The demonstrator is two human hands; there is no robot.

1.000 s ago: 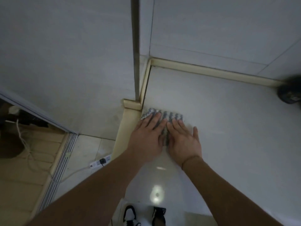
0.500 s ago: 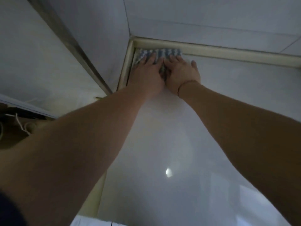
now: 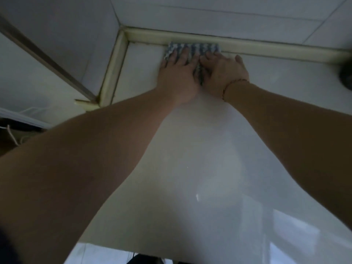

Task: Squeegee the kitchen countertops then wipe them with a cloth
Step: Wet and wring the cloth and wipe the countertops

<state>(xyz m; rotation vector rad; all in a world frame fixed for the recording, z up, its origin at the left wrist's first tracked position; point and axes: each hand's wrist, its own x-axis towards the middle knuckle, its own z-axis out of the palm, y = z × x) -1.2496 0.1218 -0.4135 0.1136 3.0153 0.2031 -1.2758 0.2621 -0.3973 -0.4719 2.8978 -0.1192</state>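
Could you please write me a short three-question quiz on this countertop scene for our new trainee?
1. True or false: both hands lie flat on the cloth.
2. Which edge does the cloth touch? A) the back trim strip B) the front counter edge C) the left trim strip
3. Fill in: a thin band sits on the ___ wrist.

Key
1. True: left hand and right hand press it with straight fingers.
2. A
3. right

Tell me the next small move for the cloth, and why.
Probably slide the cloth to the right along the back trim. Both the left hand and right hand press it flat against that trim, near the corner, and the countertop stretches on to the right.
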